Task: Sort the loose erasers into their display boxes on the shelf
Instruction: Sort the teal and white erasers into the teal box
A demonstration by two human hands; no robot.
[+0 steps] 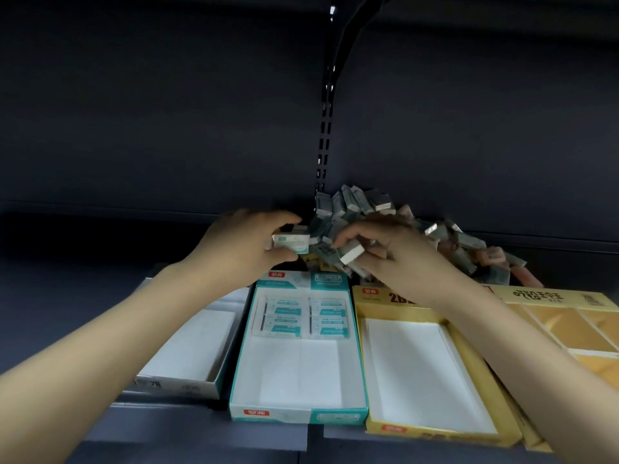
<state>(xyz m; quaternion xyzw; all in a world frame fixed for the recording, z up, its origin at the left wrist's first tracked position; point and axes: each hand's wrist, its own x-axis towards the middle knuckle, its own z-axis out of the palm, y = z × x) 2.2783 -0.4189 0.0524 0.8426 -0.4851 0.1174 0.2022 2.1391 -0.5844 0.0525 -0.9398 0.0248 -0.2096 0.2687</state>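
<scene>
A heap of loose wrapped erasers [365, 209] lies at the back of the dark shelf. My left hand [244, 246] pinches a teal-and-white eraser [290, 242] between thumb and fingers at the heap's left edge. My right hand [395, 252] holds a grey-sleeved white eraser [350, 254] with curled fingers at the heap's front. Below them sits a teal display box [298, 413] with several teal erasers [301, 316] packed at its far end. A yellow display box [432, 433] to its right shows only its white floor.
A white-lined box [177, 386] stands left of the teal one. An orange-yellow partitioned box [562, 316] lies at the far right under my right forearm. The dark back panel with a slotted upright [325, 128] rises behind the heap. The shelf's front edge [201, 430] runs below the boxes.
</scene>
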